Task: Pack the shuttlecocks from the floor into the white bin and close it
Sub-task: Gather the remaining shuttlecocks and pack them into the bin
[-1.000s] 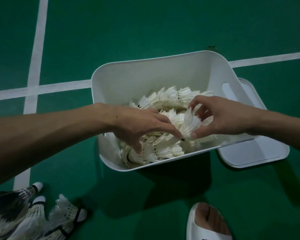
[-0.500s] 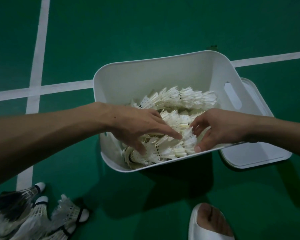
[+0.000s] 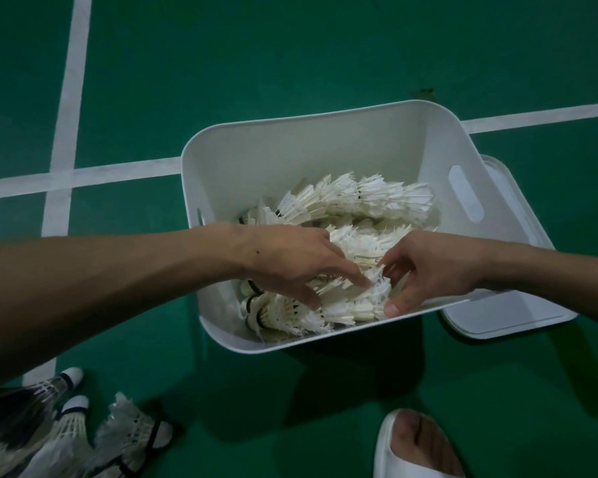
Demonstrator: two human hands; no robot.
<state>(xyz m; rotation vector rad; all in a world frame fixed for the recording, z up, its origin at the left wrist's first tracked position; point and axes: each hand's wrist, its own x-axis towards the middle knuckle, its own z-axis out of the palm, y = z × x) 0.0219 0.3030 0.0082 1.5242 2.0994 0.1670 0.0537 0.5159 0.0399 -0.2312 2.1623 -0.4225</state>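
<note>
- The white bin (image 3: pixel 325 160) sits on the green floor (image 3: pixel 290 46), tipped toward the person, with its lid (image 3: pixel 518 315) lying flat just beside it at about 4 o'clock.
- Inside, rows of shuttlecocks (image 3: pixel 366 198) lie nested end to end; the far row runs along 12 o'clock and a nearer clump fills the 6 o'clock corner.
- A second ago the right hand (image 3: pixel 428 267) held a shuttlecock raised above the pile; now it is lower, with thumb and fingers loosely curled around the feathered skirt of one shuttlecock (image 3: pixel 377 288) that rests on the near clump.
- The left hand (image 3: pixel 290 263) stays spread flat over the pile at 9 o'clock, fingers wide and pressing down, holding nothing; its forefinger touches the same shuttlecock.
- My reading is that this one has just been seated into the row, so the hands are settling rather than carrying.
- More shuttlecocks on the floor (image 3: pixel 73 439) lie in a heap at 7 o'clock, well apart from the bin, so the packing is not finished.
- The lid is still off; closing looks like the last step, some way off.
- A foot in a white slipper (image 3: pixel 415 446) stands at 5 o'clock.
</note>
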